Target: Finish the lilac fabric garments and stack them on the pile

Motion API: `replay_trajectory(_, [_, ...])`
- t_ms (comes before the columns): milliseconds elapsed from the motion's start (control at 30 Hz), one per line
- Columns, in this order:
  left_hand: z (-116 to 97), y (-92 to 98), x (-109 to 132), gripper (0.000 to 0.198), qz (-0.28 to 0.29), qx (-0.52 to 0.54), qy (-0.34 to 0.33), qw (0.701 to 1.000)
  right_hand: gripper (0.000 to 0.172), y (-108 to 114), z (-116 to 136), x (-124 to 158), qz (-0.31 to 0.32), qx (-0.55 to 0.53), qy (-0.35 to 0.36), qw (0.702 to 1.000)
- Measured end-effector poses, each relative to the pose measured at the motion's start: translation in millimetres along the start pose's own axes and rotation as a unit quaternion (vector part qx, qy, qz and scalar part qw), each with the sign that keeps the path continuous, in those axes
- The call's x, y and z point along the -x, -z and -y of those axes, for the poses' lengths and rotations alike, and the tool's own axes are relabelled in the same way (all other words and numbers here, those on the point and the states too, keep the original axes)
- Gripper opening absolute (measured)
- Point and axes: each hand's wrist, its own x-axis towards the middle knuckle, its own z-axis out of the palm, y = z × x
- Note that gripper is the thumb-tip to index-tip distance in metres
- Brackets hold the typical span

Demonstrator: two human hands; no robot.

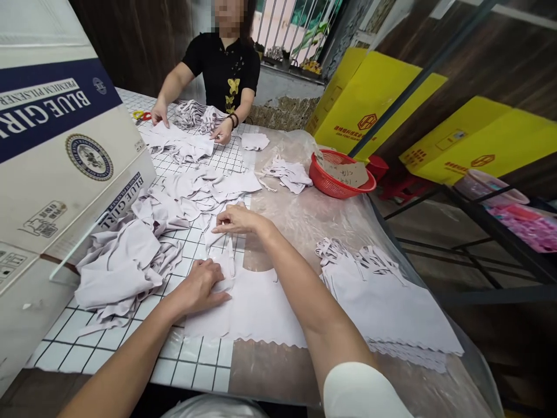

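A pale lilac-grey cut fabric piece (265, 305) with a wavy lower edge lies flat in front of me. My left hand (198, 289) rests on its left part, thumb stretched out and fingers slightly bent, pressing the cloth down. Just beyond it, my right hand (238, 220) reaches across with bent fingers closed at the upper end of a narrow fabric strap (231, 256); the fingertips are partly hidden. To the right, similar pieces (387, 307) lie in a layered stack with looped straps at the top. A crumpled fabric heap (126, 261) is left of my left hand.
A large carton (52, 157) stands at the left. Across the grid-patterned table (200, 363), a co-worker (221, 69) handles fabric with both hands, near scissors (141, 115). More fabric (204, 188) lies mid-table. A red basket (342, 177) sits at the right edge, with yellow boxes (365, 98) behind.
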Motion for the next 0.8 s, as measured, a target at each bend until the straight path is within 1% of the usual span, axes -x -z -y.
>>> replay_trajectory(67, [5.2, 2.7, 0.0, 0.029, -0.014, -0.008, 0.013, 1.000, 0.029, -4.9, -2.6, 5.1, -0.062, 0.026, -0.036, 0.997])
replay_trajectory(133, [11.7, 5.5, 3.0, 0.028, -0.048, -0.027, 0.039, 0.998, 0.023, -13.1, -2.7, 27.0, -0.150, 0.044, -0.088, 0.984])
replay_trajectory(200, [18.0, 6.2, 11.6, 0.026, -0.119, -0.069, 0.090, 0.986, 0.017, -28.7, 1.1, 67.3, -0.246, 0.043, -0.143, 0.958])
replay_trajectory(267, [21.8, 2.6, 25.8, 0.028, -0.195, -0.108, 0.147, 0.964, 0.014, -54.3, 10.3, 120.6, -0.324, 0.034, -0.199, 0.924])
replay_trajectory(300, [22.1, -1.1, 34.3, 0.031, -0.217, -0.115, 0.170, 0.954, 0.015, -70.4, 17.0, 148.5, -0.352, 0.041, -0.240, 0.904])
replay_trajectory(333, [21.2, -5.8, 42.9, 0.033, -0.224, -0.112, 0.186, 0.950, 0.014, -87.8, 24.8, 175.2, -0.367, 0.053, -0.287, 0.883])
replay_trajectory(367, [19.0, -11.0, 51.1, 0.036, -0.219, -0.104, 0.197, 0.950, 0.012, -105.4, 33.4, 199.0, -0.365, 0.066, -0.332, 0.867])
replay_trajectory(433, [11.9, -20.9, 64.0, 0.040, -0.192, -0.091, 0.211, 0.954, 0.012, -136.9, 51.0, 233.9, -0.326, 0.089, -0.427, 0.839])
replay_trajectory(500, [3.2, -26.9, 70.1, 0.040, -0.168, -0.093, 0.236, 0.952, 0.017, -157.8, 66.1, 250.2, -0.269, 0.090, -0.512, 0.811])
replay_trajectory(533, [-1.0, -27.8, 70.4, 0.039, -0.156, -0.096, 0.253, 0.950, 0.021, -163.2, 71.8, 252.7, -0.243, 0.082, -0.547, 0.797])
replay_trajectory(600, [-8.3, -25.6, 67.4, 0.034, -0.129, -0.097, 0.285, 0.945, 0.027, -165.4, 79.0, 251.7, -0.213, 0.051, -0.594, 0.774])
replay_trajectory(667, [-13.8, -20.2, 62.8, 0.031, -0.101, -0.094, 0.301, 0.943, 0.029, -160.8, 81.7, 249.0, -0.208, 0.007, -0.611, 0.764])
replay_trajectory(733, [-17.9, -14.3, 60.9, 0.033, -0.078, -0.078, 0.320, 0.941, 0.024, -155.3, 82.1, 249.0, -0.221, -0.046, -0.606, 0.763])
replay_trajectory(800, [-21.4, -10.4, 64.5, 0.037, -0.071, -0.038, 0.335, 0.939, 0.014, -152.1, 82.0, 252.7, -0.256, -0.125, -0.583, 0.761])
